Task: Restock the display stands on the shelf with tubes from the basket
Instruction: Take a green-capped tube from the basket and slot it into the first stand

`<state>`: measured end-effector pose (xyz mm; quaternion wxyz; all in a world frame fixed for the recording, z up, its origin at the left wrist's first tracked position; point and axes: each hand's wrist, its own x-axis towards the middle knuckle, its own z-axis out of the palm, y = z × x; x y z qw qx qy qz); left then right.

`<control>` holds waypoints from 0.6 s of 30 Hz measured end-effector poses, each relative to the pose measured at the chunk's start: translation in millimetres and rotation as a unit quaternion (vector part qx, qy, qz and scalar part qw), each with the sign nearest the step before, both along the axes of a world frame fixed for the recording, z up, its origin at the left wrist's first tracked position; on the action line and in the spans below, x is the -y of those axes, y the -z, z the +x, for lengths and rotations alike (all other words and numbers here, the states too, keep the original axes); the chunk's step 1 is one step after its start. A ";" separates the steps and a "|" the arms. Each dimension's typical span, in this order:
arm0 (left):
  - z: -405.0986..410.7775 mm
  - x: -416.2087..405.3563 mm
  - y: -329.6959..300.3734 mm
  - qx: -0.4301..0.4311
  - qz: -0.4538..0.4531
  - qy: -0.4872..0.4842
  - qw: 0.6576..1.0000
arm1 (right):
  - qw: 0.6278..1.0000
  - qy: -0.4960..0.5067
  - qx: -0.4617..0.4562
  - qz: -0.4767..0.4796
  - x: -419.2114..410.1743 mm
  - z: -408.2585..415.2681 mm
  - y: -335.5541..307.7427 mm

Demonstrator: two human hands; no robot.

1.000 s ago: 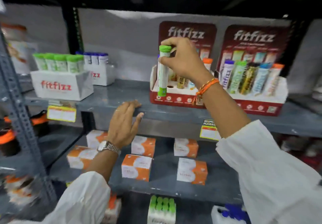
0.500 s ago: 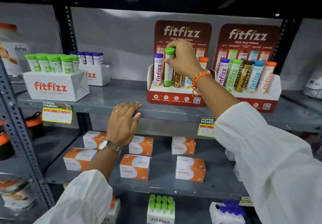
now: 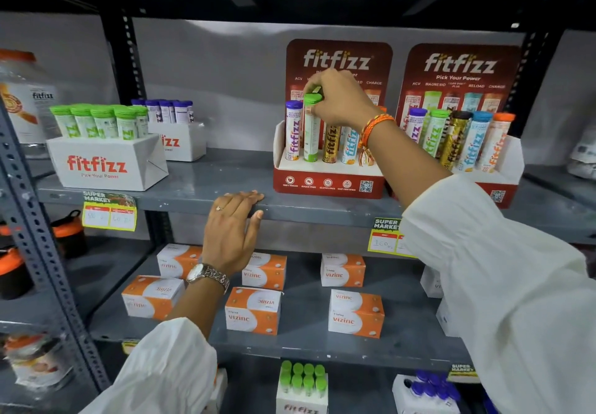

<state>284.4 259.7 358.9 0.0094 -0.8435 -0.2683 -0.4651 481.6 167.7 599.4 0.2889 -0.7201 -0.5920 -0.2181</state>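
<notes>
A green-capped tube (image 3: 311,130) stands in the second slot of the left red display stand (image 3: 329,183), between a purple-capped tube (image 3: 293,130) and a gold tube (image 3: 331,144). My right hand (image 3: 342,99) grips its cap from above with the fingertips. My left hand (image 3: 232,229) rests flat on the front edge of the grey shelf (image 3: 209,184), holding nothing. The right red display stand (image 3: 498,192) holds several tubes with differently coloured caps. No basket is in view.
A white box of green-capped tubes (image 3: 106,142) and one of purple-capped tubes (image 3: 174,130) sit on the shelf's left. Orange and white Vizinc cartons (image 3: 253,310) lie on the shelf below. More tube boxes (image 3: 301,388) stand at the bottom. A metal upright (image 3: 48,252) runs down the left.
My right hand has lowered the green-capped tube from above the left stand into its slot and still pinches the cap. My left hand stays on the shelf edge.
</notes>
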 end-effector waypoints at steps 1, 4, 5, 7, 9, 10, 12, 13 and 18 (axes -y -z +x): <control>0.1 0.5 -0.1 0.000 -0.003 -0.001 1.000 | 1.000 -0.004 -0.002 -0.014 -0.3 0.0 -2.1; 0.0 2.3 -0.5 0.001 -0.009 0.000 1.000 | 0.999 -0.014 -0.022 -0.045 -2.0 -1.6 -5.7; -0.2 2.8 -0.5 0.003 -0.010 0.000 1.000 | 0.998 -0.014 -0.025 -0.051 -2.7 -2.3 -6.5; -0.3 4.2 -0.9 0.004 -0.012 0.001 1.000 | 0.998 -0.016 -0.028 -0.056 -4.4 -2.7 -7.9; -0.4 5.7 -1.8 0.001 -0.017 0.000 1.000 | 0.998 -0.026 -0.024 -0.048 -5.6 -2.4 -8.3; -0.6 6.2 -2.1 0.001 -0.020 0.000 1.000 | 0.999 -0.027 -0.021 -0.042 -5.9 -1.9 -8.2; -1.1 7.0 -2.6 -0.002 -0.023 -0.001 1.000 | 0.999 -0.031 -0.021 -0.035 -6.2 -0.7 -8.6; -1.3 7.4 -2.6 -0.005 -0.025 -0.002 1.000 | 0.998 -0.032 -0.023 -0.039 -6.6 0.2 -9.1; -1.0 7.5 -2.8 -0.006 -0.026 -0.003 1.000 | 0.997 -0.019 -0.015 -0.069 -7.0 5.9 -11.9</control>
